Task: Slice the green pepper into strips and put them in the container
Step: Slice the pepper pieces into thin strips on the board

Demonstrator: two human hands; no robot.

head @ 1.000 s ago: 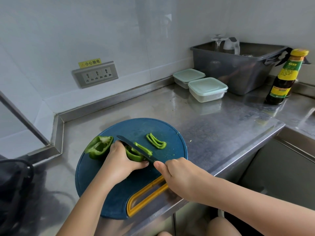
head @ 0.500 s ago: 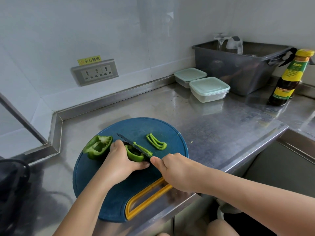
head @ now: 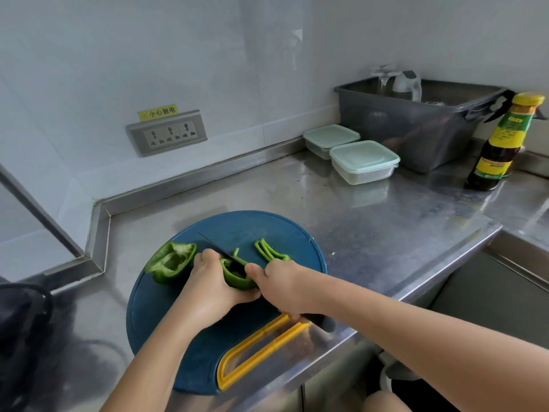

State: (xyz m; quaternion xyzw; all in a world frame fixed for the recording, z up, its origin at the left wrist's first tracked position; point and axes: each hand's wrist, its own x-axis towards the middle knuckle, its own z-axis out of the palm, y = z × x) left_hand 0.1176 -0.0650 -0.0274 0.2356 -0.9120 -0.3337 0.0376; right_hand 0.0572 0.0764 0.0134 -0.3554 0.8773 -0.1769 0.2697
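White walls [head: 89, 55] meet a stainless steel tabletop [head: 386, 233] at a corner; a grey socket panel [head: 167, 133] sits on the wall.

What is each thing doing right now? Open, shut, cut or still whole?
Left grip: holds the pepper piece.
Right grip: holds the knife.
Knife: blade across the pepper piece.
Pepper half: uncut, on the cutting board.
Strips: cut, on the board.
Front container: lid on.
Back container: lid on.
Sauce bottle: upright, capped.
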